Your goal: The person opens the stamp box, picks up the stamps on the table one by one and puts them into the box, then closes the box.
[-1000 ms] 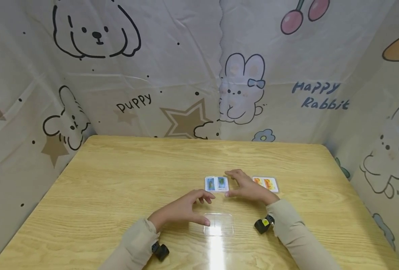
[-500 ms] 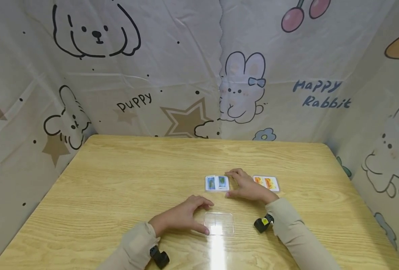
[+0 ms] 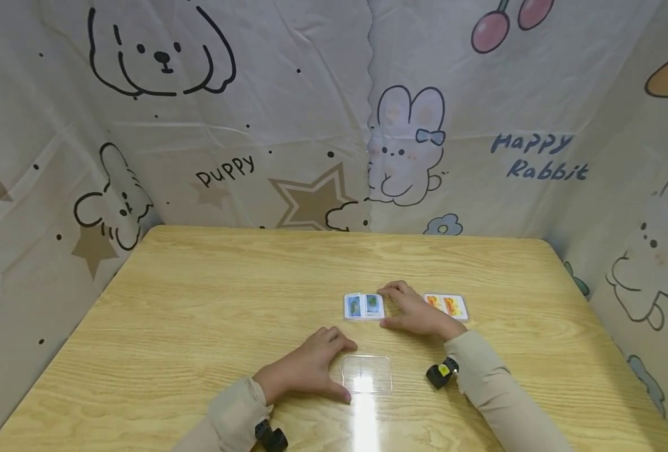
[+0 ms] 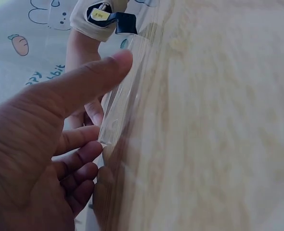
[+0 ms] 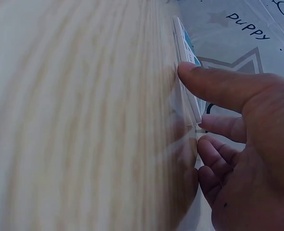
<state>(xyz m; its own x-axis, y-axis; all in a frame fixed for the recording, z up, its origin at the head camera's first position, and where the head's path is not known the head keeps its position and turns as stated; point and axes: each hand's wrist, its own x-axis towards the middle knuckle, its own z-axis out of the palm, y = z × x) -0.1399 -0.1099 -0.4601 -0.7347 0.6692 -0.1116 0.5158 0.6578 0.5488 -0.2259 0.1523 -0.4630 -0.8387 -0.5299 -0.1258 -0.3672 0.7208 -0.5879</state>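
Beside a clear shallow plastic case (image 3: 366, 373) lying flat on the table, my left hand (image 3: 311, 364) spreads its thumb and fingers around the case's left end. In the left wrist view the left thumb (image 4: 118, 62) shows over the clear case's side. My right hand (image 3: 415, 312) pinches the right end of a clear card case (image 3: 363, 307) holding cards with blue-green pictures, its thumb at the near corner and forefinger at the far one. The right wrist view shows the right thumb (image 5: 190, 72) against the card case's edge.
Another case with orange-pictured cards (image 3: 447, 306) lies partly behind the right hand. A wood-grain table (image 3: 198, 282) carries everything, with a cartoon-printed cloth (image 3: 289, 113) hung around it. A bright light reflection crosses the table's front.
The left hand has shifted slightly nearer and its thumb has moved down from over the clear case to its near left corner. The right hand and the card cases stay where they were.
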